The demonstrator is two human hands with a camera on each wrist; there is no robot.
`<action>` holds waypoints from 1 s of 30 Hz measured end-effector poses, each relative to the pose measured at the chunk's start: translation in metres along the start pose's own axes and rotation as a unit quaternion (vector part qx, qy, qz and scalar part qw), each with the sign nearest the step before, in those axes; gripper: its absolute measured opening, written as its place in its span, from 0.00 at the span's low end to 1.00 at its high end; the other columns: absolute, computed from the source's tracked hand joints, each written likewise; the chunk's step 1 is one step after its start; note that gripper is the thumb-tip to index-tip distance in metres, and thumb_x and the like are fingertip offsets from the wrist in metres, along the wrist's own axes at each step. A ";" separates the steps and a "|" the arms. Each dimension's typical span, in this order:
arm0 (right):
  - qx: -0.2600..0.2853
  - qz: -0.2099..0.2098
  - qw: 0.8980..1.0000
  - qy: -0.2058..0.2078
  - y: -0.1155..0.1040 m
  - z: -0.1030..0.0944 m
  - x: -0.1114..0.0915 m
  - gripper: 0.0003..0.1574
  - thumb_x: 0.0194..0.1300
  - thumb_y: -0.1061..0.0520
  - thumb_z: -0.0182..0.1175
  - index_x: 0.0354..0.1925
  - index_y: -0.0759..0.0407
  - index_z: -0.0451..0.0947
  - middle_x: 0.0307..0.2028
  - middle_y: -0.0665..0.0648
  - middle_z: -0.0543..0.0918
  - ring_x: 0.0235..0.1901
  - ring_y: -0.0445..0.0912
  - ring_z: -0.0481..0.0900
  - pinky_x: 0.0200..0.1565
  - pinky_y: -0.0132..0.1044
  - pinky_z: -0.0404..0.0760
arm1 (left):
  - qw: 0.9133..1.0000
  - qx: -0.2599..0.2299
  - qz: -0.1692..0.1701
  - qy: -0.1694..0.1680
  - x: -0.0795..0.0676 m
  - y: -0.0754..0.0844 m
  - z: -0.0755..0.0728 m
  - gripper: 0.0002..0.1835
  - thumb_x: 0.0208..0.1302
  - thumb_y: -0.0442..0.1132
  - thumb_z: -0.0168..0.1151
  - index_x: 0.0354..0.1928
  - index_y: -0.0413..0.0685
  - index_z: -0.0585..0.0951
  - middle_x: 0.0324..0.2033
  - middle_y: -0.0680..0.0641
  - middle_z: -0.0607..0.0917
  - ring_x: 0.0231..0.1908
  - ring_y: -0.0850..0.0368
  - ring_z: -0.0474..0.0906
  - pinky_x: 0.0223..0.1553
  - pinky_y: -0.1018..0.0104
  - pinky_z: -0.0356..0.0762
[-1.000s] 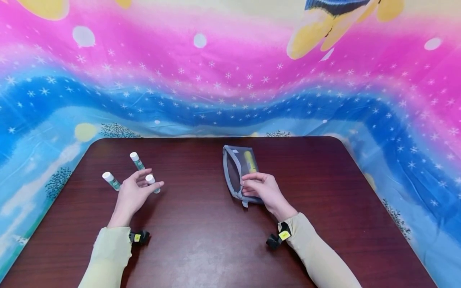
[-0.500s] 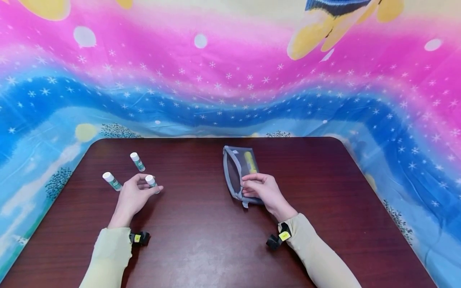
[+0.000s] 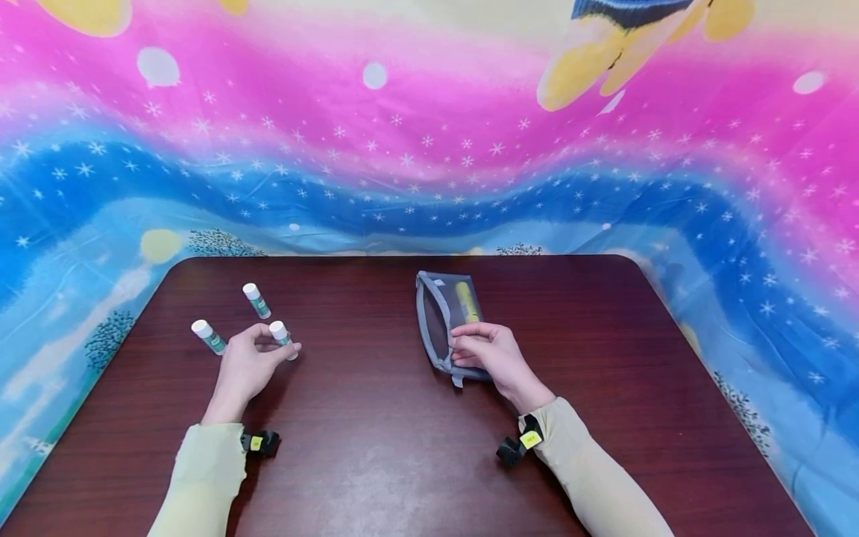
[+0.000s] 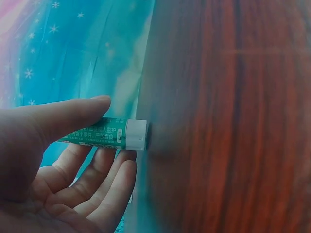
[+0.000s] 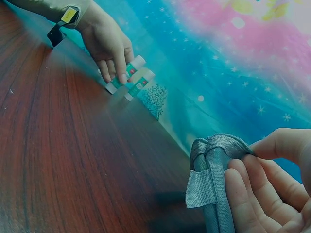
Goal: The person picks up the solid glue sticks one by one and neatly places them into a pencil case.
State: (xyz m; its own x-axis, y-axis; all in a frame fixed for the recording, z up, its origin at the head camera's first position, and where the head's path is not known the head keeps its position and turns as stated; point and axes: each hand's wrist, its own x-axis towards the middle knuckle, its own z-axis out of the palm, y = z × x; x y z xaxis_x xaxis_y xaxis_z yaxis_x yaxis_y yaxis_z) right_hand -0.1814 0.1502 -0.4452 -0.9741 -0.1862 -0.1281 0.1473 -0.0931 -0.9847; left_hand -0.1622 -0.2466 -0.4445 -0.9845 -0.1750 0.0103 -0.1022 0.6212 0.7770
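Note:
My left hand has its thumb and fingers around a green glue stick with a white cap, pinching it as it stands upright on the table. The stick's white base touches the tabletop in the left wrist view. Two more upright glue sticks are close by, one left of the hand and one behind it. On the right, my right hand pinches the edge of a grey mesh zip pouch. Its zip gapes apart, and a yellow object shows through the mesh, its kind unclear.
A dark reddish wooden table holds everything. A colourful printed cloth rises behind its far edge and along both sides. A black wrist camera is strapped near each cuff.
My left thumb and fingers have drawn in on the nearest glue stick, which has straightened slightly. The right hand and the pouch have stayed put.

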 end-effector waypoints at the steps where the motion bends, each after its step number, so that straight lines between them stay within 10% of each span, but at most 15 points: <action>1: 0.000 0.000 1.000 -0.001 0.000 0.000 0.000 0.15 0.66 0.66 0.65 0.49 0.75 0.81 0.36 0.63 0.88 0.29 0.46 0.87 0.39 0.42 0.87 | 1.000 -0.002 0.001 0.002 0.000 0.000 0.000 0.20 0.62 0.46 0.75 0.47 0.40 0.81 0.41 0.40 0.88 0.47 0.43 0.86 0.42 0.59 0.77; 30: -0.001 -0.003 1.000 0.004 0.002 0.000 0.001 0.12 0.67 0.67 0.65 0.48 0.73 0.83 0.41 0.73 0.86 0.29 0.47 0.87 0.39 0.43 0.87 | 0.999 -0.025 0.015 0.023 0.000 0.008 -0.004 0.25 0.65 0.48 0.73 0.58 0.39 0.82 0.50 0.39 0.87 0.48 0.45 0.86 0.39 0.72 0.75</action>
State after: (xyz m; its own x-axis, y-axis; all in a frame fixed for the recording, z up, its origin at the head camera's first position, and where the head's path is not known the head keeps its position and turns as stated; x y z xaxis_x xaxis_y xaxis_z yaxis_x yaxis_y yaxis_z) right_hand -0.1817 0.1498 -0.4474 -0.9764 -0.1776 -0.1231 0.1412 -0.0931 -0.9856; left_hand -0.1624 -0.2449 -0.4357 -0.9792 -0.1930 0.0621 -0.0646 0.5871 0.8069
